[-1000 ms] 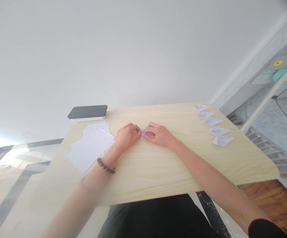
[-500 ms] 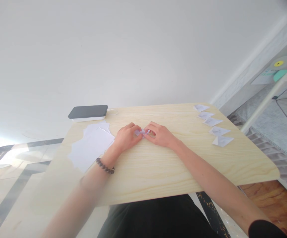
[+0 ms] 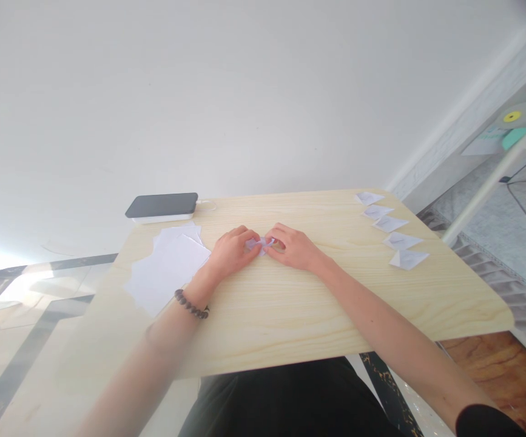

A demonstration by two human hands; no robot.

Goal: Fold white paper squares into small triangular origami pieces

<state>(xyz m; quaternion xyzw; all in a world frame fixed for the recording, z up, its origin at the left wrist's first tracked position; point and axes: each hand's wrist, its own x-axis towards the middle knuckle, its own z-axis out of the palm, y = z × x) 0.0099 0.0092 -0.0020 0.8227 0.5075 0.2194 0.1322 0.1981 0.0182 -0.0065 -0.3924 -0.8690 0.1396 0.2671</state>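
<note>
A small folded piece of white paper (image 3: 259, 243) lies at the middle of the light wooden table (image 3: 290, 303). My left hand (image 3: 232, 252) pinches its left side with curled fingers; a dark bead bracelet sits on that wrist. My right hand (image 3: 294, 247) pinches its right side, fingers bent over it. Most of the paper is hidden between my fingertips.
A loose pile of white paper sheets (image 3: 165, 270) lies left of my hands. A dark phone on a white block (image 3: 161, 207) sits at the table's far left corner. Several folded paper pieces (image 3: 392, 233) line the right edge. A white wall rises behind.
The folded paper has opened slightly between my fingertips and my hands have shifted a little; everything else is as before.
</note>
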